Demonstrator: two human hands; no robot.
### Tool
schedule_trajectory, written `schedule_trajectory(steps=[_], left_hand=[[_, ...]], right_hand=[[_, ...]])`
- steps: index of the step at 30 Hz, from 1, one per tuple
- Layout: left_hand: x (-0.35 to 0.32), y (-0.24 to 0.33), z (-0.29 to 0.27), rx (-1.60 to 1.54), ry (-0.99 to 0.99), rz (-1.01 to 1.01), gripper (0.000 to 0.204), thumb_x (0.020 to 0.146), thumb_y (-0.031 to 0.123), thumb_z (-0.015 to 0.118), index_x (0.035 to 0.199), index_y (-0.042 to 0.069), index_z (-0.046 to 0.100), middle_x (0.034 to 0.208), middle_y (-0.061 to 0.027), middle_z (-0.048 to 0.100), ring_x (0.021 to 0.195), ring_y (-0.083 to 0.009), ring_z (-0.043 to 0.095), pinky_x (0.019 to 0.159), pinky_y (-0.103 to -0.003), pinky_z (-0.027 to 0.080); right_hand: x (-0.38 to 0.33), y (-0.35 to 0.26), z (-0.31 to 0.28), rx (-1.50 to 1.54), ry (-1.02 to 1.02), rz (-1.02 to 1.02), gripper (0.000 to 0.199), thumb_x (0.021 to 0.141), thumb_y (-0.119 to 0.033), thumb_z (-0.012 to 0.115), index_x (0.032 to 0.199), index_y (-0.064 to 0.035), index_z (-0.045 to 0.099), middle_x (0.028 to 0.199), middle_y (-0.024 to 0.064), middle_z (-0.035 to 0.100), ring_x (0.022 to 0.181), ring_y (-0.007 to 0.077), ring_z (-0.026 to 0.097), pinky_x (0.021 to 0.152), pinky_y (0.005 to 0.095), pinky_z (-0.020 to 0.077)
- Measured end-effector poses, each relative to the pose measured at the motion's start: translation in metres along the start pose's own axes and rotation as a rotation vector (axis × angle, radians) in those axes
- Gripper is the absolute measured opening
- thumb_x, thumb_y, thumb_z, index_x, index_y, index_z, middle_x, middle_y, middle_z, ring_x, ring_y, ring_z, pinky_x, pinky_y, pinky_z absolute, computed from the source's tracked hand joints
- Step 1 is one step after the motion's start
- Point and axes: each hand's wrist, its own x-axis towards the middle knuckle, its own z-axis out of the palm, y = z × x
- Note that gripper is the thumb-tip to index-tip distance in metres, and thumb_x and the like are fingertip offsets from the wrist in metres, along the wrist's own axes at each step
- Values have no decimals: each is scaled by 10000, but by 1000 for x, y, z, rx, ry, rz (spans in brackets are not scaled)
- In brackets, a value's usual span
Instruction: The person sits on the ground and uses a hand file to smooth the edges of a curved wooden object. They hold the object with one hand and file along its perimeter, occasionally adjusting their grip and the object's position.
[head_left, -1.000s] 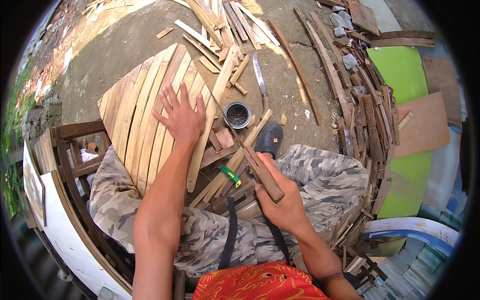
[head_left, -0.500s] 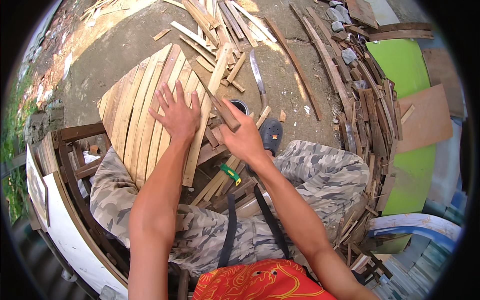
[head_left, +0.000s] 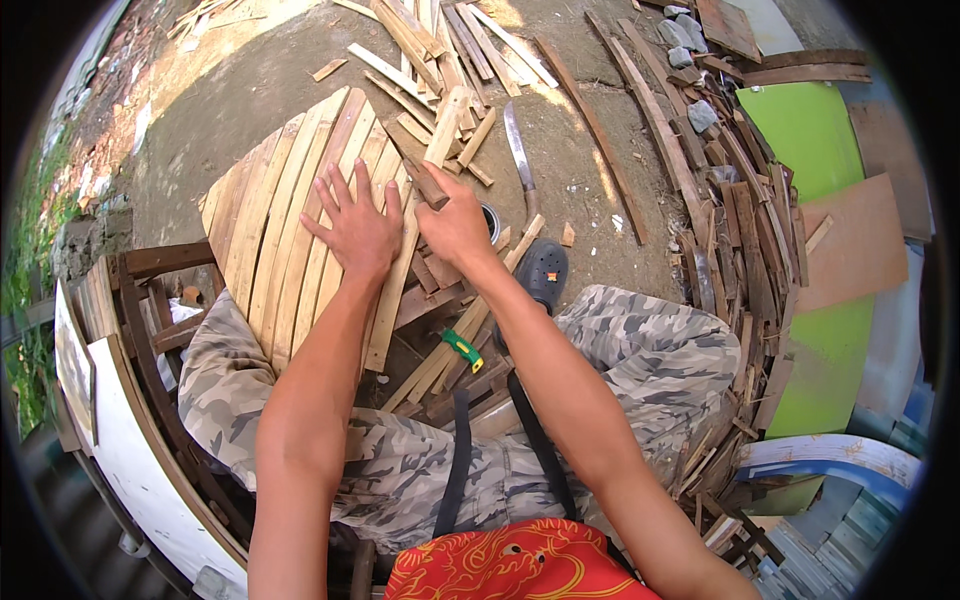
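A panel of pale wooden slats (head_left: 262,215) with a curved far edge leans across my left thigh. My left hand (head_left: 358,228) lies flat on the slats, fingers spread. Just right of it, my right hand (head_left: 455,220) is wrapped round a wooden-handled tool (head_left: 428,186). Its thin dark edge points up and left along the panel's right side; its exact kind is unclear. Beneath my right forearm, a green and yellow handle (head_left: 462,348) rests among wood strips.
A machete (head_left: 518,145) lies on the ground ahead, near a dark shoe (head_left: 543,272) and a round container (head_left: 490,222). Loose pale strips (head_left: 440,60) are heaped at the far side. Stacked old boards (head_left: 745,215) and green sheets (head_left: 808,130) stand right; a wooden frame (head_left: 165,260) is left.
My right hand has moved left and slightly away from me with the wooden-handled tool, along the panel's right edge. My left hand stays flat on the slats.
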Motion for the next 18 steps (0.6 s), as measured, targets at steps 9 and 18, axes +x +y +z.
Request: schedule_trajectory(steps=[9, 18], left_hand=[[1, 0, 7, -13, 65, 45, 667, 1032, 551, 424, 1603, 208, 394, 1708, -159, 226, 1580, -401, 157, 1151, -782, 11], [4, 3, -1, 35, -20, -3, 673, 1042, 570, 386, 1622, 230, 354, 1719, -119, 207, 1591, -359, 134, 1182, -747, 28]], right_hand=[[-251, -6, -94, 0, 57, -92, 592, 881, 46, 618, 1465, 51, 517, 1233, 246, 717, 1036, 265, 758, 877, 321, 565], [-62, 23, -21, 114, 38, -138, 604, 882, -62, 617, 1477, -16, 520, 1189, 301, 694, 1108, 380, 707, 953, 367, 526]])
